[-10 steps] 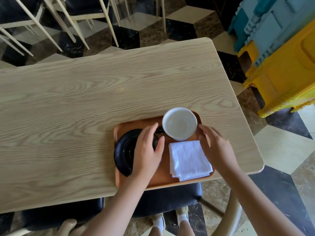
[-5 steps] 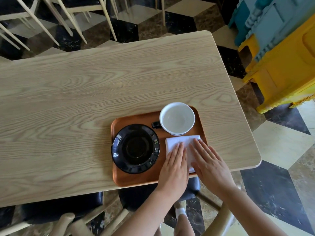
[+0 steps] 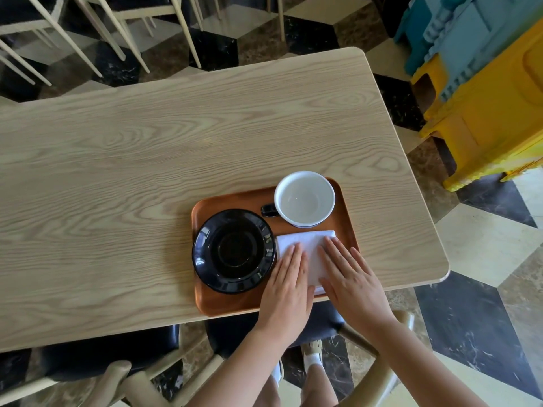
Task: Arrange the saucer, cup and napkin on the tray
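Note:
An orange-brown tray (image 3: 229, 304) lies at the near edge of the wooden table. On its left half sits a glossy black saucer (image 3: 233, 250). At the tray's far right stands a cup (image 3: 304, 198), white inside with a dark handle pointing left. A folded white napkin (image 3: 308, 242) lies on the tray's near right, just in front of the cup. My left hand (image 3: 289, 289) and my right hand (image 3: 351, 284) both rest flat on the napkin, fingers straight and pointing away from me, covering its near half.
The light wooden table (image 3: 147, 160) stretches far to the left and back. Black-seated chairs (image 3: 111, 353) stand under the near edge. More chairs (image 3: 97, 27) stand beyond the table. Yellow and blue plastic stools (image 3: 484, 92) are stacked at the right.
My left hand left the saucer and my right hand left the cup's side; both now lie flat on the napkin. The camera has moved closer.

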